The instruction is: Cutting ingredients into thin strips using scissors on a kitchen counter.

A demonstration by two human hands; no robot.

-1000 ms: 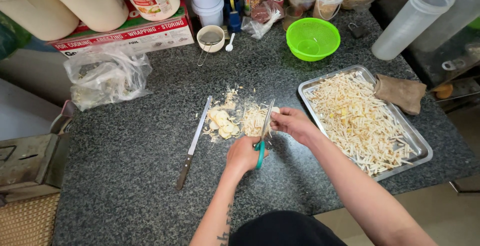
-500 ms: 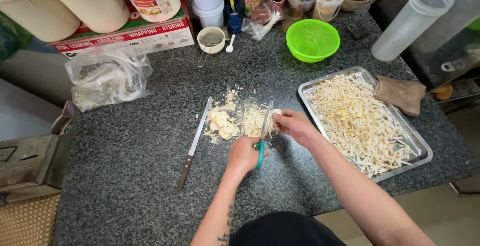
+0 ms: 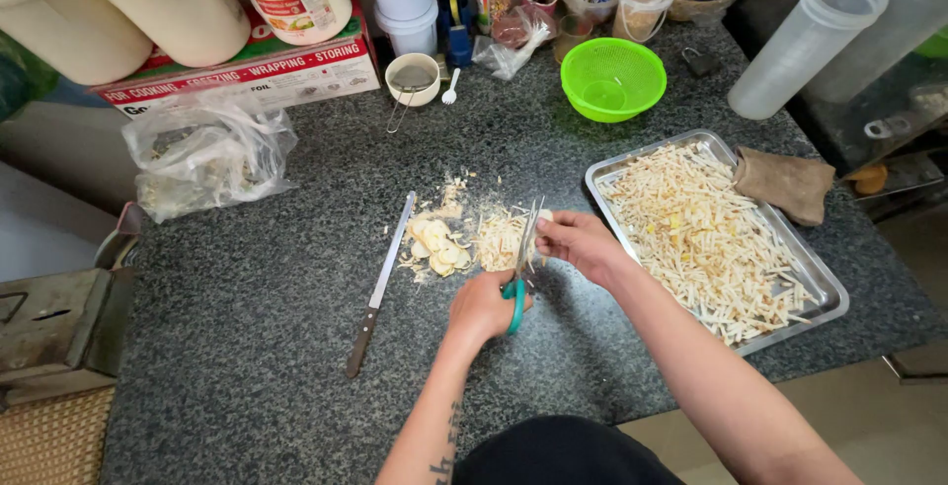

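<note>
My left hand [image 3: 481, 309] grips green-handled scissors [image 3: 520, 263], their blades pointing away from me over a small heap of pale cut strips [image 3: 499, 238]. Just right of the blades, my right hand [image 3: 578, 243] pinches a small pale piece against them. Round pale slices [image 3: 437, 248] lie left of the strips on the dark speckled counter [image 3: 247, 347]. A long knife [image 3: 380, 287] rests flat further left, apart from both hands.
A metal tray [image 3: 828, 289] filled with pale strips sits on the right, with a brown cloth [image 3: 787, 183] on its far corner. Behind stand a green bowl [image 3: 612, 78], a clear tall container [image 3: 805, 45], tubs, jars, a red box [image 3: 237, 75] and a plastic bag [image 3: 202, 154].
Both hands stay at the same spot by the cut strips. The scissors and the right hand's fingers shift only slightly.
</note>
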